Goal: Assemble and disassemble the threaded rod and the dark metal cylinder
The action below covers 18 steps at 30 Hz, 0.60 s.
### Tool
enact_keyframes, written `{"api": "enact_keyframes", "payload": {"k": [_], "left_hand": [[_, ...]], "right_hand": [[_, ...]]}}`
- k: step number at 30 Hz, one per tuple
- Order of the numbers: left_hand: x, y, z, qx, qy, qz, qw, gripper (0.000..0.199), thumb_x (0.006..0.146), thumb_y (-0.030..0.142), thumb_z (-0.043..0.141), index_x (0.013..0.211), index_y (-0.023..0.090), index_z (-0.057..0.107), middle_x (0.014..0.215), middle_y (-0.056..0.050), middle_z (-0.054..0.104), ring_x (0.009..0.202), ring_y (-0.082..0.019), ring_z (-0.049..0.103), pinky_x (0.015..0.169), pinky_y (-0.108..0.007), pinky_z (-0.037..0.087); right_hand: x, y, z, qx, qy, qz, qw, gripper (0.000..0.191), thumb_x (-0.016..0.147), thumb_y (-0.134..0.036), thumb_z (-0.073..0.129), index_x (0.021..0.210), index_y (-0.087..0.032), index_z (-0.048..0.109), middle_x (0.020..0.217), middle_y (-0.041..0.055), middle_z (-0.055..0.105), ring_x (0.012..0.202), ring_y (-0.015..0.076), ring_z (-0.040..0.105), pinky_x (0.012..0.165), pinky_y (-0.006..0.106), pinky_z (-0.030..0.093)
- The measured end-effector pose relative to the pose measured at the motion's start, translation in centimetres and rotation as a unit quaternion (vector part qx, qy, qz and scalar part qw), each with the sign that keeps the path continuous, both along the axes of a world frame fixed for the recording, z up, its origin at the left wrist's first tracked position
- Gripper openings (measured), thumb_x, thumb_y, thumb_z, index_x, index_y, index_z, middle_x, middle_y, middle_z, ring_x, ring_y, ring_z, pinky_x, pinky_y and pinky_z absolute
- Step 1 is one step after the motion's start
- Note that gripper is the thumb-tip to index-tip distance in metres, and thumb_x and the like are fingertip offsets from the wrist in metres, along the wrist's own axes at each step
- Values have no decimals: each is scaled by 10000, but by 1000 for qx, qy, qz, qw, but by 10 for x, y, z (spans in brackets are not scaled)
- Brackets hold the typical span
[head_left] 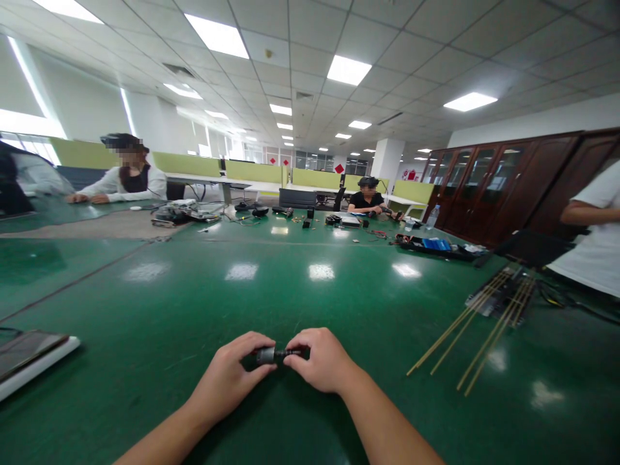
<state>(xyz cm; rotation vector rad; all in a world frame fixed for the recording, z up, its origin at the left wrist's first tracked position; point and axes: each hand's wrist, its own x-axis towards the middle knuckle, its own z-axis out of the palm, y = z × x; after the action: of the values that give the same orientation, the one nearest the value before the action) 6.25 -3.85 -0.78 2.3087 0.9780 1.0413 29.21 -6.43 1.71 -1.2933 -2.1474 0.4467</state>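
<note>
My left hand (231, 378) grips the grey metal cylinder of a small motor (266, 355), which lies level between finger and thumb. A thin dark ringed shaft (281, 353) sticks out of it to the right. On that shaft's far end, the thumb and forefinger of my right hand (322, 361) are closed. Both hands are just above the green table (271, 290) near its front edge. The two ends of the piece are partly hidden by my fingers.
Several long thin yellowish rods (453, 336) lie at right by a dark monitor-like panel (527, 248). A flat white-edged device (36, 358) is at left. Farther back are a black tray (436, 247), a bottle (433, 216) and electronic parts. Other people sit or stand around the table.
</note>
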Motion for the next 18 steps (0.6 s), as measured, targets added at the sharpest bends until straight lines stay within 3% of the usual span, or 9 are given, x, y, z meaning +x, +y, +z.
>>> {"api": "enact_keyframes", "payload": {"k": [18], "left_hand": [[-4, 2, -3, -3, -1, 7, 1000, 245, 838, 264, 701, 1073, 253, 634, 1027, -35, 656, 954, -204, 619, 845, -335, 510]], "right_hand": [[3, 0, 1, 11, 6, -4, 1000, 143, 838, -321, 684, 934, -232, 742, 847, 19, 702, 779, 164, 615, 726, 266, 445]]}}
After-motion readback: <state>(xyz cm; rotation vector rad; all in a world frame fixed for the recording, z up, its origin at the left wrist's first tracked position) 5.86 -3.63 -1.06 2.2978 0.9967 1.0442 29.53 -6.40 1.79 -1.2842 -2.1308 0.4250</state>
